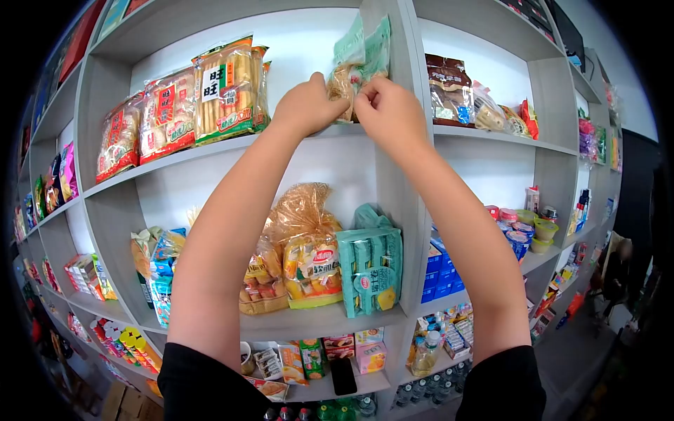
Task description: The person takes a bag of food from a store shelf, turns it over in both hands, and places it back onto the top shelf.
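Two pale green snack bags with clear lower parts stand at the right end of the upper shelf, against the divider. My left hand (311, 107) is closed at the lower part of the left snack bag (349, 48), its fingertips partly hidden. Beside it, my right hand (391, 111) pinches the lower front of the right snack bag (378, 50) with curled fingers. The hands nearly touch each other. On the same shelf, to the left, stand a rice-stick pack (226, 88) and a red-and-clear rice cracker bag (167, 114).
Below are bagged bread rolls (312, 263) and a teal snack pack (369, 270). A vertical divider (397, 175) separates this bay from one with a brown bag (451, 91) and tubs (544, 229). A dark phone (344, 377) rests on a lower shelf.
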Motion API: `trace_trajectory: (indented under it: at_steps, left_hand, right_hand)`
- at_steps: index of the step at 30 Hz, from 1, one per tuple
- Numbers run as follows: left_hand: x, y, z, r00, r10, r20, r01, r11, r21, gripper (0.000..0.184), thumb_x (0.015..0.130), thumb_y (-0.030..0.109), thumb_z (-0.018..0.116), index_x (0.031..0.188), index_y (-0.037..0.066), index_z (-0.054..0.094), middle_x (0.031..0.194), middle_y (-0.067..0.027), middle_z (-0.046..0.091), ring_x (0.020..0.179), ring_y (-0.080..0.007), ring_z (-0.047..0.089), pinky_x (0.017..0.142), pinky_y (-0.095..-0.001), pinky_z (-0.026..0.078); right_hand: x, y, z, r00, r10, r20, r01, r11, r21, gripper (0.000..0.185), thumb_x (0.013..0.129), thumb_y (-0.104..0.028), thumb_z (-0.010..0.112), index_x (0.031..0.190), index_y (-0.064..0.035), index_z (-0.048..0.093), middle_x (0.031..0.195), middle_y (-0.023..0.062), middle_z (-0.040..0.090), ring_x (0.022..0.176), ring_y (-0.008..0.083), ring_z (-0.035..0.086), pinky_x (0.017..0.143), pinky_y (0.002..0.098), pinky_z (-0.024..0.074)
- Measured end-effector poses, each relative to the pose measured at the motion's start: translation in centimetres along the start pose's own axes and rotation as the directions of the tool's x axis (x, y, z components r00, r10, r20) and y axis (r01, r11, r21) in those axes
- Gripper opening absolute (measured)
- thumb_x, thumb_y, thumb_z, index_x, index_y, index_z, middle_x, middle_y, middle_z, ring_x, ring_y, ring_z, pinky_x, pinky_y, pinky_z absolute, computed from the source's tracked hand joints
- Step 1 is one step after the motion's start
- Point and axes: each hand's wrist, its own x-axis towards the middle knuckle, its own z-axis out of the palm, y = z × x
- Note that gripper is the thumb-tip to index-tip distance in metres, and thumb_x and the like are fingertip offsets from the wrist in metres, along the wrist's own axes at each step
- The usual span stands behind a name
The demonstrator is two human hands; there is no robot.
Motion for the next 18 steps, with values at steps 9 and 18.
trace_trajectory:
  at_steps: [9, 18]
  left_hand:
    - [-15.6, 4.1, -5.5, 0.883, 0.346, -0.317, -0.458, 0.784, -0.42, 0.008, 0.067, 0.008, 0.059, 0.066, 0.004, 0.052, 0.058, -0.0075, 0.052, 0.052, -0.02, 0.051, 0.049, -0.0269, 0.04]
    - [-29.0, 0.6, -15.2, 0.6, 0.539, -0.591, -0.792, 0.503, -0.346, 0.044, 0.084, 0.029, 0.046, 0.124, 0.016, 0.03, 0.095, -0.002, 0.041, 0.061, -0.0148, 0.039, 0.048, -0.0282, 0.027]
  right_hand:
    - [-13.8, -7.6, -15.2, 0.851, -0.526, 0.012, 0.517, 0.84, 0.168, 0.007, 0.064, -0.012, 0.061, 0.069, -0.0083, 0.058, 0.051, 0.0027, 0.048, 0.042, 0.0155, 0.045, 0.041, 0.029, 0.0331]
    - [-18.7, -8.9, -21.8, 0.79, -0.611, -0.046, 0.602, 0.761, 0.244, 0.025, 0.086, -0.026, 0.034, 0.106, -0.0109, 0.032, 0.061, 0.0041, 0.039, 0.046, 0.0126, 0.032, 0.041, 0.0267, 0.0282]
